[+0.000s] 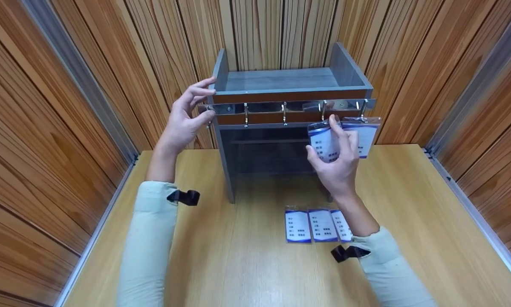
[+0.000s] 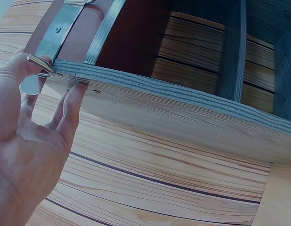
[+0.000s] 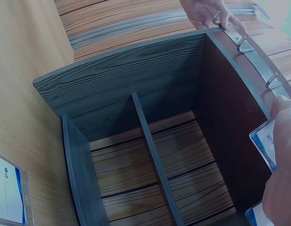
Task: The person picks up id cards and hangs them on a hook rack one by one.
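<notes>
In the head view my right hand [image 1: 338,162] holds a clear ID badge holder [image 1: 318,137] with a blue-and-white card, just below the fourth hook [image 1: 323,110] from the left. My fingers cover part of it, and I cannot tell whether its top is on the hook. A second badge holder [image 1: 369,136] hangs at the rightmost hook, partly behind that hand. My left hand [image 1: 183,119] grips the left front corner of a grey wooden shelf [image 1: 276,79]. Its thumb is at the end of the metal hook rail [image 1: 264,107], its fingers against the side panel [image 2: 136,110].
Three more badge holders [image 1: 298,226] lie side by side on the wooden tabletop [image 1: 238,264] in front of the shelf; my right forearm partly hides the last. Wood-plank walls [image 1: 276,34] stand behind and at both sides. Black wrist cameras [image 1: 189,197] stick out from both sleeves.
</notes>
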`<control>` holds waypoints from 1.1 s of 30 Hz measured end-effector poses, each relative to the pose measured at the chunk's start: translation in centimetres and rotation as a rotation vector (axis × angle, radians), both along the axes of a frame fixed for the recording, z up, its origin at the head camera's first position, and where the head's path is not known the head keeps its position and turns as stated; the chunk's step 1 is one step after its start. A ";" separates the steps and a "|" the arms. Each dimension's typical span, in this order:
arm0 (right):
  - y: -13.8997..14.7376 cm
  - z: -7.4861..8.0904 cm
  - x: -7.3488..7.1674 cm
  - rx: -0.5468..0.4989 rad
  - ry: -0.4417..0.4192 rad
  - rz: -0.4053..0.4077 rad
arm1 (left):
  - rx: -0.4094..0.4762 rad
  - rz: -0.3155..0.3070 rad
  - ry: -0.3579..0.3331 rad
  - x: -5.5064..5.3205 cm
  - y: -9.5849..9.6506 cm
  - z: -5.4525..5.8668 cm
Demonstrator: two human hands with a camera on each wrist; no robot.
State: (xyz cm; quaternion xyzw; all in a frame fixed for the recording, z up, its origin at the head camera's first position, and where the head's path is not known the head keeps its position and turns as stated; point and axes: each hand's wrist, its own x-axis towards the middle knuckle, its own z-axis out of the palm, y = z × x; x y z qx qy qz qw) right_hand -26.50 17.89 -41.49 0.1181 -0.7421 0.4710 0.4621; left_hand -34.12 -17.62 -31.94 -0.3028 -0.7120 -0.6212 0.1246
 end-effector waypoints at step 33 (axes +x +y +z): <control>0.9 -1.3 -0.1 0.038 -0.030 0.044 | -0.006 -0.001 0.000 0.1 0.0 0.0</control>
